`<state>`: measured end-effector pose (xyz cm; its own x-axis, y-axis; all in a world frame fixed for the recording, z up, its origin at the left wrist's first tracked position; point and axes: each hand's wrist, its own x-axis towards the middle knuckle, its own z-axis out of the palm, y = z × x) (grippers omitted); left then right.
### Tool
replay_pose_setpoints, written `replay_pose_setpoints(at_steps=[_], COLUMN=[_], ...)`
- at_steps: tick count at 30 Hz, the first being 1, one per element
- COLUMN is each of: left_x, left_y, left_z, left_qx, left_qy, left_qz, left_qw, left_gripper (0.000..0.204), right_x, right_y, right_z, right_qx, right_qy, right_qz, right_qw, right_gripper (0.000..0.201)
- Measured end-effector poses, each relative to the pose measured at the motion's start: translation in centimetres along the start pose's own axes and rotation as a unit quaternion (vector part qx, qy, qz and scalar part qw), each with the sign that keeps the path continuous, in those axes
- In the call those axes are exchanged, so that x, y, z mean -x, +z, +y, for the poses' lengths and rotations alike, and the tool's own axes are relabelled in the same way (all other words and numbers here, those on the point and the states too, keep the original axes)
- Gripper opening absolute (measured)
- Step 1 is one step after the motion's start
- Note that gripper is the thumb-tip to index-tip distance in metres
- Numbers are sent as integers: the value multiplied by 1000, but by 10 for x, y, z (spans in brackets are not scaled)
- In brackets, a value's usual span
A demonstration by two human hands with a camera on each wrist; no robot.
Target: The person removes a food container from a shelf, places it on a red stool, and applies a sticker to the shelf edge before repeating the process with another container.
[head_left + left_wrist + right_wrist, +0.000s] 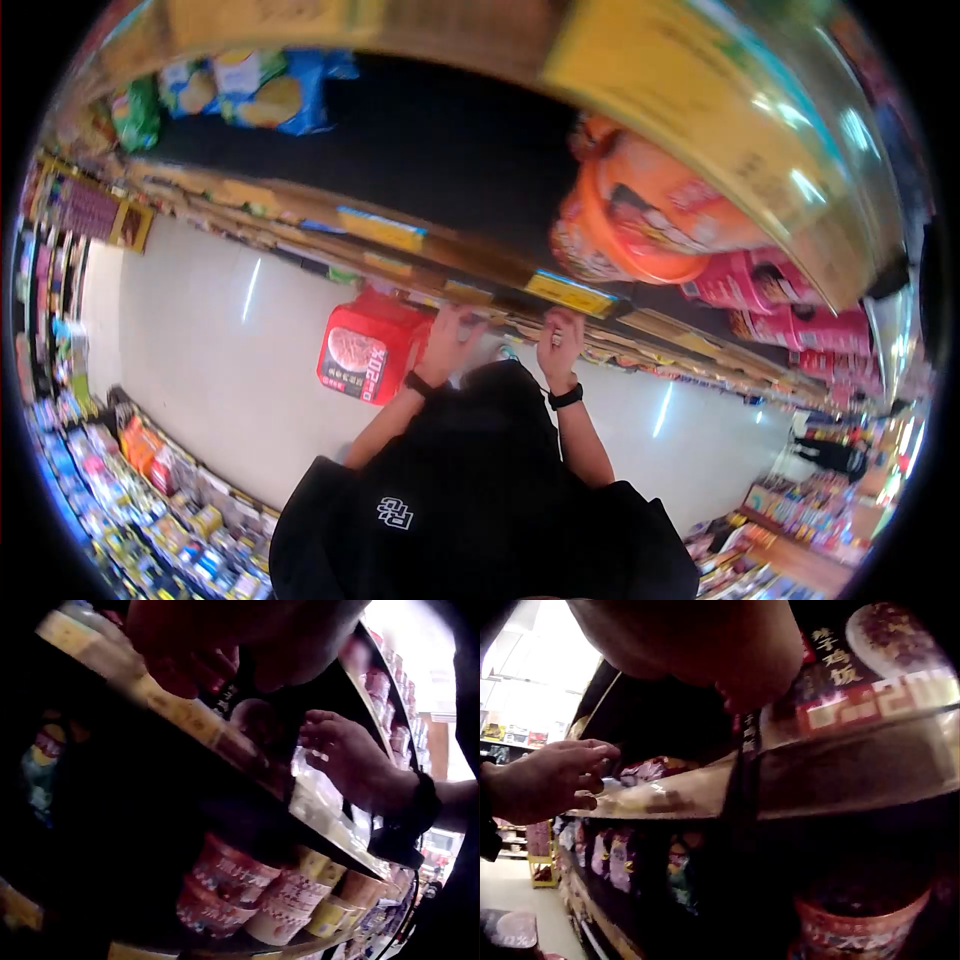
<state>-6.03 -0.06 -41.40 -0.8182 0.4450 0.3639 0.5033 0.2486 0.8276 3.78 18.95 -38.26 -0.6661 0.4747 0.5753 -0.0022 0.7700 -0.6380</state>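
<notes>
My left hand (450, 345) is at the shelf's front edge, its loosely bent fingers pointing inward in the right wrist view. A little to its right, my right hand (560, 345) has partly bent fingers at the shelf edge. Between the hands in the left wrist view stands a dark box with a round food picture (259, 716); the right fingertips come right up to its side. The right wrist view shows a black chicken rice box (832, 656) beside the right hand. Shadow hides part of the fingers. Both wrists wear black bands.
A red box with a food picture (352, 350) is low beside the left hand. Orange tubs (640, 215) and pink cups (800, 325) stand on the shelf at right, blue snack bags (270, 95) at far left. Stacked instant-noodle bowls (225, 885) fill a lower shelf.
</notes>
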Motion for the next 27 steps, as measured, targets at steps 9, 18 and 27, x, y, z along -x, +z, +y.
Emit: replay_pose_setpoints(at_steps=[9, 18, 27], left_x=[-78, -68, -86], left_y=[65, 119, 110], left_z=[74, 66, 77], left_qx=[23, 59, 138], left_qy=[111, 42, -17], left_qz=[-81, -227, -249], left_qw=[990, 971, 958], left_gripper=[32, 56, 41], right_x=[0, -4, -5], right_y=[-59, -73, -79], right_z=[91, 117, 111], right_qx=[258, 256, 90], right_qy=[155, 179, 192], right_qz=[146, 45, 125], right_qw=[942, 949, 969], right_gripper=[64, 44, 37])
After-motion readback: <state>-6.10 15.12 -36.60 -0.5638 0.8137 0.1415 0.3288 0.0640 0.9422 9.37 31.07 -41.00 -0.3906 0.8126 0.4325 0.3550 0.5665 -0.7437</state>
